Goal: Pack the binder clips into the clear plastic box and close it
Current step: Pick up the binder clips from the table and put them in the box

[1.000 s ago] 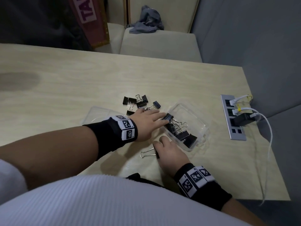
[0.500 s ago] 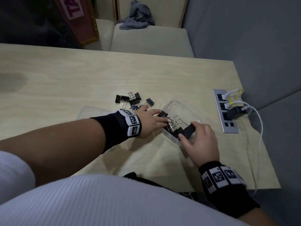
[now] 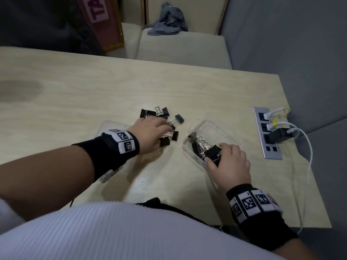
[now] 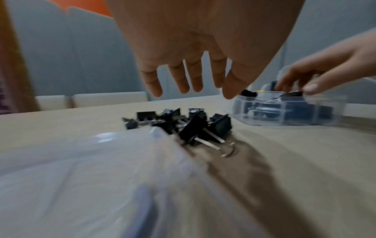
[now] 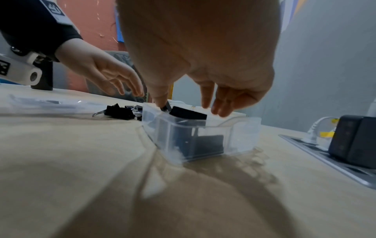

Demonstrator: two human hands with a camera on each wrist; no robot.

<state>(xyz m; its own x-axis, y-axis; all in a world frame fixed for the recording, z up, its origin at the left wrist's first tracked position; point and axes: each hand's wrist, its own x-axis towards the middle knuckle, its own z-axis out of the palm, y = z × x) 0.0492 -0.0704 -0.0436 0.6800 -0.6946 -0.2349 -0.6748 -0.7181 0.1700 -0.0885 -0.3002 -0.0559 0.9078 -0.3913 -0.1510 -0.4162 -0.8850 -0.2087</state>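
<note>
The clear plastic box (image 3: 210, 122) stands open at the table's right, several black binder clips (image 3: 199, 145) inside. My right hand (image 3: 215, 155) is at its near end; thumb and fingers pinch a large black binder clip (image 5: 187, 113) that sits on top of the contents. The box wall (image 5: 240, 136) shows more clips behind it. Several loose clips (image 3: 163, 116) lie in a pile left of the box. My left hand (image 4: 193, 91) hovers just above that pile (image 4: 183, 125), fingers spread and hanging, holding nothing.
The clear lid (image 3: 112, 125) lies flat under my left forearm, left of the pile. A grey power strip (image 3: 266, 134) with plugs, white cables and a black adapter (image 5: 350, 140) sits at the table's right edge. A chair stands beyond the far edge.
My right hand lifted a clip from the table near me and carried it to the box. My left hand drew back from the box edge, leftward, over the loose pile.
</note>
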